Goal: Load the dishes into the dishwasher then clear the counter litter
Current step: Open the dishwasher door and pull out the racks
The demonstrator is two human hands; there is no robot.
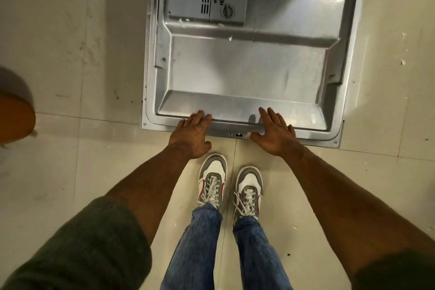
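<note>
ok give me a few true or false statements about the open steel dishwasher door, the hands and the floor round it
1. The stainless steel dishwasher door is folded down open. True.
2. The left hand grips a plate. False: it lies flat on the door's near edge, holding nothing.
3. The right hand rests open on the same near edge. True.
4. The grey plastic detergent dispenser sits on the door's inner face. True.
5. Dishes are stacked on the door. False: no dishes show on it.
6. The person stands barefoot on the pale tiled floor. False: grey and white laced sneakers are worn.
</note>
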